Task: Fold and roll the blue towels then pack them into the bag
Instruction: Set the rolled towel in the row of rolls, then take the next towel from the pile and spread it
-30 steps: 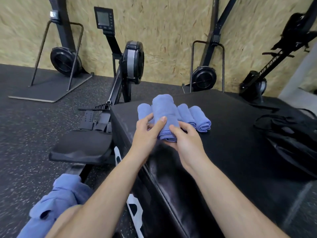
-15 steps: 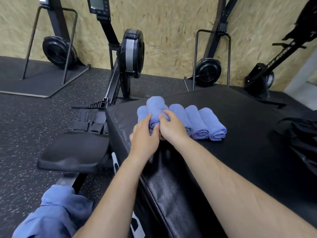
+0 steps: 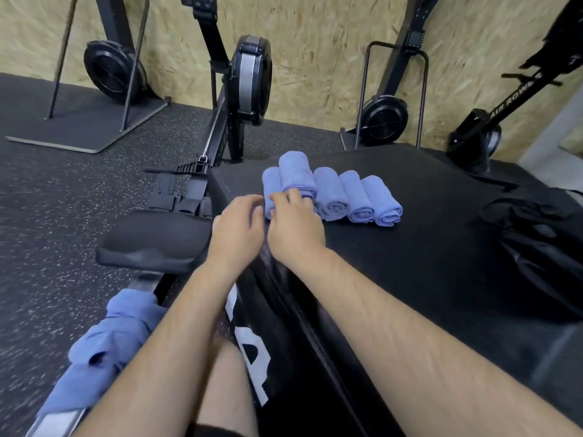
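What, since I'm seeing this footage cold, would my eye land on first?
The row of rolled blue towels at the middle of the black padded box, with one roll stacked on top at its left end. The left hand and right hand meet at the near ends of those leftmost rolls. A black bag sits on the right, and loose blue towels lie lower left.
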